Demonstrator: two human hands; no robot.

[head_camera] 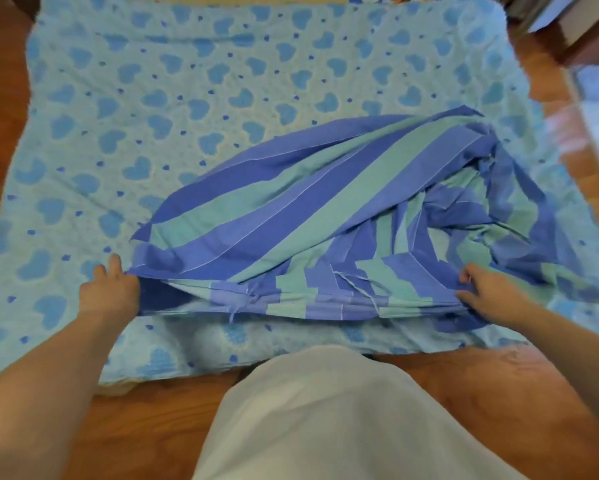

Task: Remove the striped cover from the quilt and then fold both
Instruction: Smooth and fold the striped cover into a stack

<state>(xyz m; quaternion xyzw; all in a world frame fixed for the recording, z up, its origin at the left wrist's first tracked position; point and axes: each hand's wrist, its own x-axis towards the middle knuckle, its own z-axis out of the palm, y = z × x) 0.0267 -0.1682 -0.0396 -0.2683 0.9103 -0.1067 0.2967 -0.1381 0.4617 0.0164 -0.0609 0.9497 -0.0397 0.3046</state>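
The striped cover [325,209], in blue and teal bands, lies crumpled on top of the quilt [152,98], a light blue one printed with hearts and spread flat on the floor. My left hand [109,292] grips the cover's near left corner, thumb tucked into the fabric and fingers partly raised. My right hand [485,289] pinches the cover's near edge on the right. Between the two hands the near edge is pulled fairly straight, with small tie strings hanging from it. The cover's right side is bunched in loose folds.
A wooden floor [152,410] surrounds the quilt. My white garment [325,420] fills the bottom centre. Furniture and a box [575,26] stand at the top right corner, and more items sit at the far edge beyond the quilt.
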